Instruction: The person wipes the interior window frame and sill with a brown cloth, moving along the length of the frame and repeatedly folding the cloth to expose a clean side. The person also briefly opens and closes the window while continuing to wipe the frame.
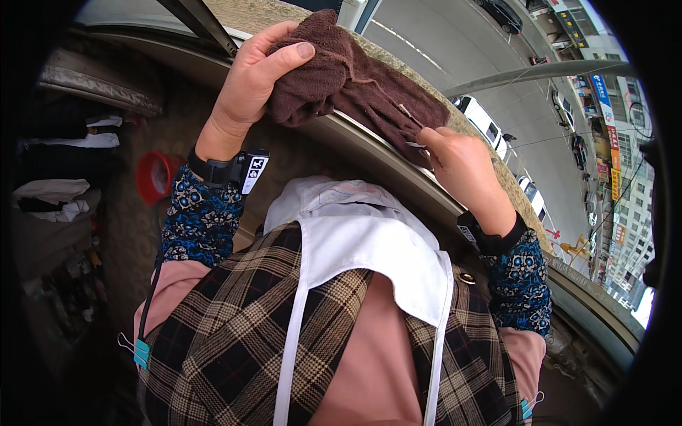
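A dark brown terry towel [391, 88] lies bunched and stretched along a window ledge [501, 165]. My left hand [256, 77] grips its thick, bunched end at the upper middle, thumb on top. At the towel's other end, my right hand [458, 165] has its fingers closed on a small, shiny metal piece [415, 144]; what it is cannot be told, and the fingertips hide part of it. A light frayed strip shows on the towel close to these fingers. Below the towel runs the window's metal track [373, 141].
Outside, far below the ledge, are a street with parked vehicles [485, 122] and shopfronts with signs. A dark window frame bar [205, 26] rises beside my left hand. A red bucket [156, 175] stands indoors at the left, near piled clothes [53, 191].
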A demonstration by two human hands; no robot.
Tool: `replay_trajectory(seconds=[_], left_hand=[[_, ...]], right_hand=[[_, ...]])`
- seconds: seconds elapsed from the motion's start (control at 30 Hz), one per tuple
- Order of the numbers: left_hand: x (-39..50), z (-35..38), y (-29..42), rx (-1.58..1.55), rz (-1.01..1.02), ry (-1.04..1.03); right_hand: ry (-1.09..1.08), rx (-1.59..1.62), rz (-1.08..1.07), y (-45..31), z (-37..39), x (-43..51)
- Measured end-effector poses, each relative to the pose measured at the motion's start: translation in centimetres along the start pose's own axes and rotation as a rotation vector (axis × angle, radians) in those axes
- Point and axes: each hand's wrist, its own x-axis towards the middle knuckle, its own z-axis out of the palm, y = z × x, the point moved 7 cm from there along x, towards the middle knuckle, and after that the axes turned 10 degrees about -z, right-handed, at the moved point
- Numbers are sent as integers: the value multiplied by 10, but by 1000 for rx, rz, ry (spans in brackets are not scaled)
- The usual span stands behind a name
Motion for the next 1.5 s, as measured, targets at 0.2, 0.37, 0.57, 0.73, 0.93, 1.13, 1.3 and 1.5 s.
replay_trajectory(seconds=[0.2, 0.37, 0.57, 0.73, 0.93, 1.13, 1.3, 1.5], left_hand=[[5, 15, -5, -28, -6, 2], [5, 21, -10, -8, -18, -9], [5, 29, -12, -29, -30, -48], [1, 39, -17, 54, -52, -48], [-3, 68, -37, 137, -148, -123], [-5, 161, -90, 564, -36, -389], [-28, 274, -165, 562, 61, -728], [-41, 364, -228, 541, 105, -783]], right_hand=[[-95, -210, -56, -17, 11, 19], [-123, -155, -15, -14, 9, 18], [-59, -277, -118, -44, 20, 27], [-104, -359, -86, -42, 31, 14], [-215, -310, 119, 1, 27, -69], [-313, -343, 407, 45, 35, -177], [-548, -488, 643, 81, 52, -263], [-504, -399, 875, 111, 72, -304]])
